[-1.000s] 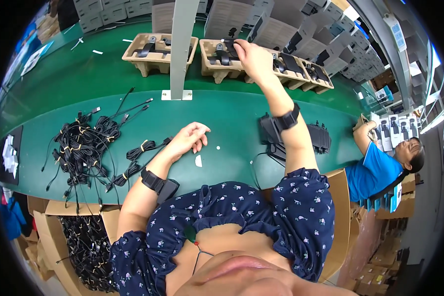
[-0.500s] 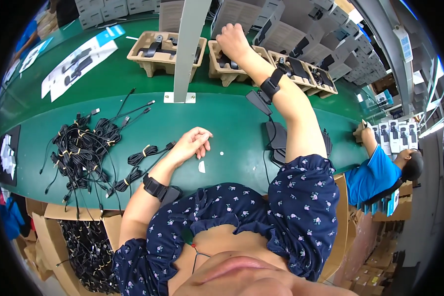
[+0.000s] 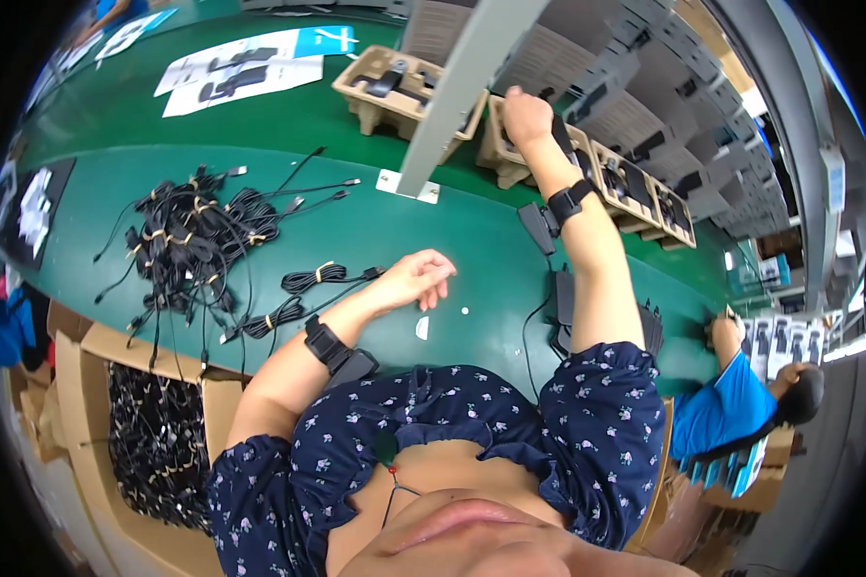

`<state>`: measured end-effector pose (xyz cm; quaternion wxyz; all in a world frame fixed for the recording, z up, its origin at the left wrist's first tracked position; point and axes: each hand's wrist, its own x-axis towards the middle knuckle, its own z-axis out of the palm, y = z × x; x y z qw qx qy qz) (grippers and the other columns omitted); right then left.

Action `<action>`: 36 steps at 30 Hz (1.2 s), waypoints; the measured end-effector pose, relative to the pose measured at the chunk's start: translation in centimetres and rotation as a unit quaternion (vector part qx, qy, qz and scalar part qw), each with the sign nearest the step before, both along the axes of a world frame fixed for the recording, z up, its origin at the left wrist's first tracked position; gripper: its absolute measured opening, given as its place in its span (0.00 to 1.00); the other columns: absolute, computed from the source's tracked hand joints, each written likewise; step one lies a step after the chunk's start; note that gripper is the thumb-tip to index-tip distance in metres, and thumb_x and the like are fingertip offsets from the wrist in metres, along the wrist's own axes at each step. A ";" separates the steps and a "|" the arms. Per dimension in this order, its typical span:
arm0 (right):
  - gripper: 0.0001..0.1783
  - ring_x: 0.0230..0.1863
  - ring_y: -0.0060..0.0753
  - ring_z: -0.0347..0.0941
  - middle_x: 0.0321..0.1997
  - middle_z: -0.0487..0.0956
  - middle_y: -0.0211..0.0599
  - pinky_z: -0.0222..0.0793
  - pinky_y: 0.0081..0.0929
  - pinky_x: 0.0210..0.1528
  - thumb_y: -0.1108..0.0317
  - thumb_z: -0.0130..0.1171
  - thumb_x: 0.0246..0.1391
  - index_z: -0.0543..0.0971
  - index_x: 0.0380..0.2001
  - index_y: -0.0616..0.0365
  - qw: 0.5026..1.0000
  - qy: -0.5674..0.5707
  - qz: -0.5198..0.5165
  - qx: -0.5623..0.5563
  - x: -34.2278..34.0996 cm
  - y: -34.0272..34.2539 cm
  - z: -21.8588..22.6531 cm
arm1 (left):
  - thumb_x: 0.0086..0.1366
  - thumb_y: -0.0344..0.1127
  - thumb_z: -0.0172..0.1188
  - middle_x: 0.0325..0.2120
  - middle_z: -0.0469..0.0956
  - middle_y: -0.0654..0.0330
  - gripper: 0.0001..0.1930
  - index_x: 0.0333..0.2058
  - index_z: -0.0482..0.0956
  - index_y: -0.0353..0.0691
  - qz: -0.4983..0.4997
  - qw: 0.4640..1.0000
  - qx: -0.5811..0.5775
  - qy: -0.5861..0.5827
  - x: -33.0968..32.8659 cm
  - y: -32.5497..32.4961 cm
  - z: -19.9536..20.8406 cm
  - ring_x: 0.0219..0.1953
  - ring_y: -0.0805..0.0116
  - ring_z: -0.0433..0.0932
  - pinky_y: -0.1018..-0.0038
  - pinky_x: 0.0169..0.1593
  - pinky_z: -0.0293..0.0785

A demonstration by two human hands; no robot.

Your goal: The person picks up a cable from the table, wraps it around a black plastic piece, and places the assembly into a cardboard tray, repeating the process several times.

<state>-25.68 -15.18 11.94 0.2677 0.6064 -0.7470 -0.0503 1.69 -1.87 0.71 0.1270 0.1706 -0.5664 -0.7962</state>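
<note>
My right hand (image 3: 529, 117) is stretched out over a brown moulded-pulp tray (image 3: 502, 163) at the far side of the green bench. Its fingers are bent and closed, and their tips face away, so what they hold, if anything, is hidden. Black parts lie in that tray beside the hand. My left hand (image 3: 419, 279) rests above the near bench, palm inward, with fingers loosely bent, slightly apart and holding nothing. Near its wrist lie tied black cables (image 3: 315, 277). Both wrists wear black straps carrying small black devices.
A grey metal post (image 3: 452, 106) rises between the left pulp tray (image 3: 366, 91) and my right hand. Tangled cables (image 3: 192, 231) are heaped at left; a carton (image 3: 91, 442) of cables stands below. Printed sheets (image 3: 245, 72) lie far left. A co-worker (image 3: 731, 413) sits at right.
The view has tilted, shifting the bench in the picture. My right hand has drawn slightly back toward the tray, from beyond its far edge. The left hand stays nearly the same.
</note>
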 end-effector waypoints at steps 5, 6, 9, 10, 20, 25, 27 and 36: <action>0.21 0.31 0.52 0.77 0.25 0.78 0.50 0.72 0.45 0.33 0.53 0.46 0.56 0.65 0.39 0.62 0.961 -0.183 -0.091 -0.187 1.6 -1.4 -4.2 | 0.67 0.42 0.46 0.24 0.74 0.61 0.13 0.42 0.69 0.38 0.012 1.000 0.003 -0.007 0.5 -0.2 0.3 0.20 0.77 0.73 0.82 0.23 0.70; 0.18 0.30 0.51 0.77 0.25 0.78 0.47 0.72 0.45 0.33 0.56 0.45 0.56 0.67 0.38 0.61 0.965 -0.181 -0.085 -0.171 2.1 -1.1 -4.2 | 0.67 0.42 0.46 0.24 0.74 0.61 0.13 0.42 0.69 0.38 0.026 1.000 0.005 -0.010 0.7 -0.5 0.3 0.20 0.77 0.73 0.82 0.23 0.70; 0.12 0.29 0.48 0.77 0.25 0.78 0.43 0.73 0.41 0.31 0.61 0.46 0.53 0.73 0.31 0.58 0.972 -0.155 -0.070 -0.162 2.2 -0.5 -3.5 | 0.67 0.42 0.46 0.25 0.75 0.60 0.13 0.42 0.69 0.39 0.056 0.998 -0.023 0.024 1.8 -0.9 2.1 0.21 0.77 0.73 0.83 0.24 0.70; 0.10 0.30 0.46 0.77 0.26 0.78 0.42 0.73 0.40 0.31 0.63 0.47 0.52 0.74 0.29 0.57 0.975 -0.136 -0.049 -0.169 2.7 -0.4 -3.5 | 0.67 0.43 0.47 0.26 0.75 0.61 0.14 0.42 0.70 0.39 0.086 0.995 -0.014 0.044 2.4 -1.1 2.5 0.22 0.77 0.73 0.83 0.24 0.69; 0.15 0.43 0.49 0.75 0.40 0.78 0.50 0.71 0.40 0.43 0.62 0.47 0.52 0.79 0.38 0.54 0.973 -0.227 -0.047 0.010 -1.5 0.5 -1.7 | 0.65 0.42 0.49 0.27 0.74 0.63 0.14 0.41 0.71 0.38 0.382 0.898 -0.216 0.019 9.0 -7.2 11.7 0.25 0.78 0.73 0.83 0.28 0.70; 0.13 0.39 0.51 0.74 0.33 0.78 0.48 0.69 0.43 0.40 0.56 0.53 0.51 0.75 0.30 0.54 0.962 -0.271 0.032 -0.027 -0.2 1.3 -2.3 | 0.60 0.44 0.56 0.32 0.76 0.57 0.18 0.41 0.72 0.35 0.576 0.710 -0.383 -0.127 14.2 -19.0 8.5 0.32 0.70 0.75 0.75 0.35 0.73; 0.13 0.38 0.50 0.75 0.32 0.78 0.48 0.69 0.43 0.39 0.57 0.52 0.51 0.75 0.32 0.54 0.968 -0.246 0.032 -0.043 0.0 1.8 -3.1 | 0.57 0.46 0.59 0.38 0.76 0.51 0.22 0.43 0.73 0.35 0.606 0.633 -0.425 -0.227 13.5 -22.7 7.3 0.39 0.59 0.76 0.68 0.44 0.72; 0.12 0.33 0.50 0.75 0.28 0.78 0.48 0.69 0.44 0.34 0.57 0.51 0.53 0.75 0.34 0.52 0.974 -0.216 0.031 -0.066 -0.5 1.8 -3.7 | 0.58 0.46 0.57 0.50 0.69 0.49 0.25 0.50 0.68 0.39 0.423 0.565 -0.640 -0.305 6.6 -28.5 -1.6 0.53 0.52 0.67 0.62 0.54 0.65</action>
